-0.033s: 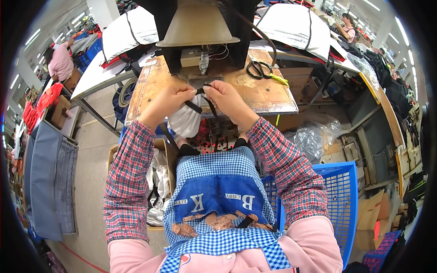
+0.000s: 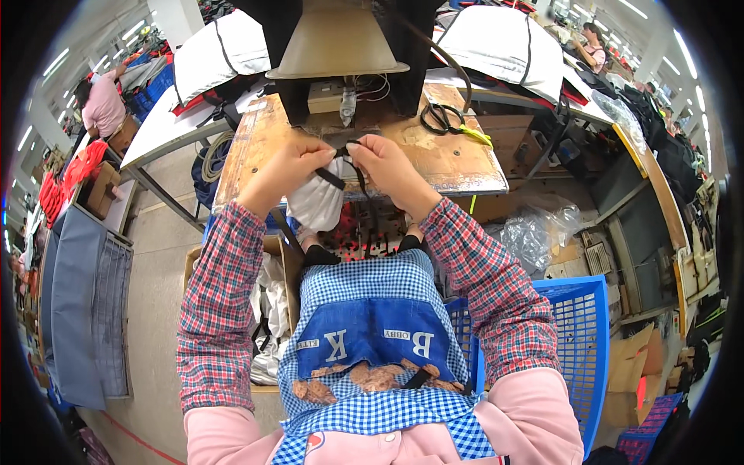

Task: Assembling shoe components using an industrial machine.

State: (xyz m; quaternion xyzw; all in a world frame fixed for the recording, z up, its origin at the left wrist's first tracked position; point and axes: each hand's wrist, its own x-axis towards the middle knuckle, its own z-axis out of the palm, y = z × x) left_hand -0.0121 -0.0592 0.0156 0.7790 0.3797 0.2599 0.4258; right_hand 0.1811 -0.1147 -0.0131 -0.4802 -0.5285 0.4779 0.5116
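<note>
While both forearms in plaid sleeves reach forward over the near edge of the wooden desk (image 2: 457,159), the left hand (image 2: 291,167) and the right hand (image 2: 387,163) meet above that edge. Each hand is closed in a pinch on a black strap (image 2: 341,180), the left gripping it at the strap's left end, the right at the upper end near the middle. The strap runs across a white fabric piece (image 2: 318,203), which hangs just below the hands, partly over the desk edge and above the person's lap. Black-handled scissors (image 2: 442,118) lie on the desk, to the right of the hands and apart from them. A blue plastic basket (image 2: 581,349) stands on the floor at the person's right side. A cardboard box (image 2: 271,310) with pale fabric sits at the left.
</note>
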